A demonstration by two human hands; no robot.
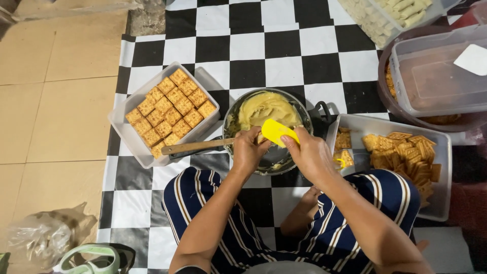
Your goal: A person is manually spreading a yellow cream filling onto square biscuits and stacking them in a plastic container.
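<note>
My left hand (248,150) grips the wooden handle (195,146) of a spatula whose yellow blade (276,131) my right hand (308,153) pinches at its lower edge, both held over the near rim of a dark pan (284,160) of pale yellow custard (266,108). At ten o'clock from the pan sits a clear tub (133,141) packed with square crackers (171,111) laid flat in rows, and at three o'clock a second tray (442,162) holds loose crackers piled to its right side. Everything rests on a black-and-white checkered mat (284,45), with my striped trousers (198,203) at six o'clock.
</note>
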